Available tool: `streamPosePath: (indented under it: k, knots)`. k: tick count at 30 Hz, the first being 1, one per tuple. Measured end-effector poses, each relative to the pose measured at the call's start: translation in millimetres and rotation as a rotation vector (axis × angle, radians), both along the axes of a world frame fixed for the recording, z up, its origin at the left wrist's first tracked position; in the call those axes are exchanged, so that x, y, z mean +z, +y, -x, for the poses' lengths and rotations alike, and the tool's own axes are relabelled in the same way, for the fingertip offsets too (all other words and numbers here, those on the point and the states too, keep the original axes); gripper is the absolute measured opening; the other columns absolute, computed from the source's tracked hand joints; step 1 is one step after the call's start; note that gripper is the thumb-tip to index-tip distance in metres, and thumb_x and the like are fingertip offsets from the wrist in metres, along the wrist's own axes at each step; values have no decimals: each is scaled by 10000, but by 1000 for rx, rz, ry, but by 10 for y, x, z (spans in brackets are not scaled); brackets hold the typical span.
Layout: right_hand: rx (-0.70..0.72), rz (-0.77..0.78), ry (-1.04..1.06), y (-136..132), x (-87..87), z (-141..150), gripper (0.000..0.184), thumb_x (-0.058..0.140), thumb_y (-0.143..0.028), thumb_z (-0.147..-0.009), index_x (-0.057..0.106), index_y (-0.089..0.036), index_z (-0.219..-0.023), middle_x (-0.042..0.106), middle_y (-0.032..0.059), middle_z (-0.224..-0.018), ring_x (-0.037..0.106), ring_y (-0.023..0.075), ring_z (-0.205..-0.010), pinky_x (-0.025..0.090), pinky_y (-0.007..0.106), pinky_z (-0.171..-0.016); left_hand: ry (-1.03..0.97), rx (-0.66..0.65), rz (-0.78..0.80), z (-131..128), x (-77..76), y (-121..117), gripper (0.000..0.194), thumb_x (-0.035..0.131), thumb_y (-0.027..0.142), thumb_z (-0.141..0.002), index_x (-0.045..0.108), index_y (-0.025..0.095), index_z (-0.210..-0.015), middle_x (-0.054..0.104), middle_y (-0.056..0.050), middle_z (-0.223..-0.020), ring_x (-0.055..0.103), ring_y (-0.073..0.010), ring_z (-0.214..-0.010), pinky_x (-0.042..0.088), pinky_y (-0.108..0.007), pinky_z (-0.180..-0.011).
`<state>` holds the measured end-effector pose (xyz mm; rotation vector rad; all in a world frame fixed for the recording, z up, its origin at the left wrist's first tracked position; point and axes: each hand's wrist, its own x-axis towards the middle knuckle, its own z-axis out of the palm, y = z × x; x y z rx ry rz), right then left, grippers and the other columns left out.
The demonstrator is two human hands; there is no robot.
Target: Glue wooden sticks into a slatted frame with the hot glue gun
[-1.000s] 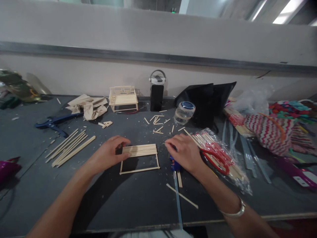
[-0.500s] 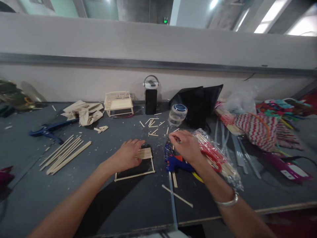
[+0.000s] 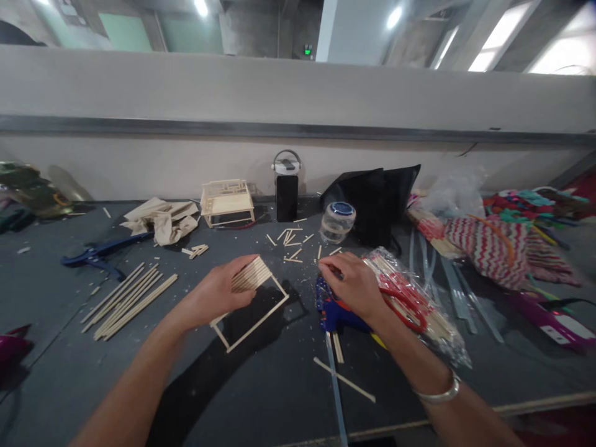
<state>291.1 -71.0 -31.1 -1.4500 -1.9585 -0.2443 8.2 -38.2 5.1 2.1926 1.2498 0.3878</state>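
My left hand (image 3: pixel 221 292) is closed on a small wooden stick frame (image 3: pixel 258 326), with thumb and fingers around its slatted part. The frame is tilted and raised off the table, its shadow below and to the right. My right hand (image 3: pixel 351 279) has its fingers curled together above a blue hot glue gun (image 3: pixel 342 315); what they pinch, if anything, is too small to make out. A long clear glue stick (image 3: pixel 336 391) runs from the gun toward the near table edge. Short cut sticks (image 3: pixel 289 237) lie beyond both hands.
Long wooden sticks (image 3: pixel 133 304) and a blue cutter (image 3: pixel 95 254) lie left. At the back stand a finished-looking stick model (image 3: pixel 227 205), a black phone (image 3: pixel 287 198) and a clear jar (image 3: pixel 338 223). Red-handled scissors (image 3: pixel 410 310) and bagged sticks (image 3: pixel 433 316) lie right.
My left hand has lifted the stick frame off the table and tilted it, moving slightly left. My right hand stays above the glue gun, and the camera view has shifted a little.
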Motion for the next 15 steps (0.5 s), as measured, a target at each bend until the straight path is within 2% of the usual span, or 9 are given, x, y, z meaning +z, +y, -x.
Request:
streamPosePath:
  k: [3, 11, 15]
  knots:
    - [21, 3, 4, -7, 12, 18, 171, 517, -206, -886, 668, -210, -807, 702, 34, -748, 622, 185, -716, 455, 301, -707, -64, 8, 102, 82, 19, 45, 649, 587, 404, -787, 414, 237, -1390, 618, -76, -1187, 614, -237, -943, 486, -332, -796]
    - [57, 24, 23, -23, 5, 44, 155, 526, -201, -888, 663, -207, -815, 690, 31, -743, 617, 183, -720, 459, 295, -702, -191, 17, 184, 70, 10, 54, 588, 648, 325, -735, 513, 186, -1290, 658, -55, -1077, 616, -211, -905, 477, -328, -799]
    - [74, 32, 33, -55, 29, 89, 150, 537, -199, -893, 666, -201, -814, 669, 21, -710, 600, 179, -700, 453, 298, -700, -251, -27, 283, 60, 19, 28, 643, 631, 349, -774, 429, 170, -1357, 672, -7, -810, 637, -184, -755, 489, -317, -737]
